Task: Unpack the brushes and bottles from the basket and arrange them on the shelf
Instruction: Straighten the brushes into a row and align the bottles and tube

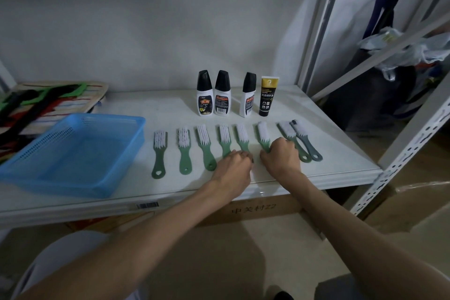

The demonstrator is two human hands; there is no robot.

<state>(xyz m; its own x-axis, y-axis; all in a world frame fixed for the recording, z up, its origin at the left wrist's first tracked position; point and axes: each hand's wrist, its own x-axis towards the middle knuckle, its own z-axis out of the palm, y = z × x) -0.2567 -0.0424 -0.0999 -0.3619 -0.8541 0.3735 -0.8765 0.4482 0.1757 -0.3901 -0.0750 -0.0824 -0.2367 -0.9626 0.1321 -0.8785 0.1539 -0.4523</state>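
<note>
White shelf (170, 109), broad and pale, carrying everything. Blue basket (73, 153) at near left, nothing visible inside. Striped fabric pile (48, 100) behind basket, far left. Cardboard box (255, 209) under the shelf edge, printed characters on its face.

Left hand (233, 165) resting knuckles-up on the shelf, grip curled over the handle ends of the fourth brush (224, 139) and fifth brush (242, 137); whether truly clamped on either, impossible to tell. Right hand (280, 154) just beside it, grip curled over the handle of the sixth brush (263, 136); grasp likewise unclear.

Far row, upright near the back wall: three white bottles with black caps, first bottle (204, 94) and second bottle (222, 92) touching or nearly so, third bottle (248, 95) apart to the right, black tube (267, 96) just beside that.

Near row of eight brushes, bristles far, handles near. First brush (159, 151), second brush (184, 150) and third brush (205, 147) lying free, left of the hands. Seventh brush (293, 140) green, and grey brush (305, 140) at far right, those two heads touching.
</note>
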